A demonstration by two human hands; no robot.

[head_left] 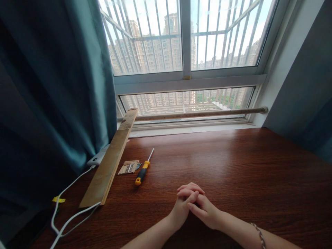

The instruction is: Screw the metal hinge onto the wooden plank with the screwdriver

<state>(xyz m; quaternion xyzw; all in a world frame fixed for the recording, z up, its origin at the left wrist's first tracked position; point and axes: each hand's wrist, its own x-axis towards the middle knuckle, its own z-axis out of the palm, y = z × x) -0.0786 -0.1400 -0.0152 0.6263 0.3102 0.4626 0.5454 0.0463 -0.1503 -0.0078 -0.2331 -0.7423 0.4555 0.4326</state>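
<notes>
My left hand [180, 210] and my right hand [209, 212] are clasped together above the dark red wooden tabletop [233, 166], fingers interlaced and thumbs crossing. Neither holds an object. The nearest tool is a screwdriver [142, 173] with a yellow and black handle, lying up and to the left of my hands, its metal shaft pointing away. Beside it are a small piece of cardboard [123, 167] with a metal part on it and several screws [138, 166]. Further left, a long wooden board [109, 166] extends from the tabletop towards the window.
A white device [96, 159] with a plugged-in white cable [70, 181] lies left of the board. A dark blue curtain [59, 86] hangs at the left. A horizontal rail [197, 115] crosses the window [186, 77] behind the tabletop. A wall [306, 86] stands on the right.
</notes>
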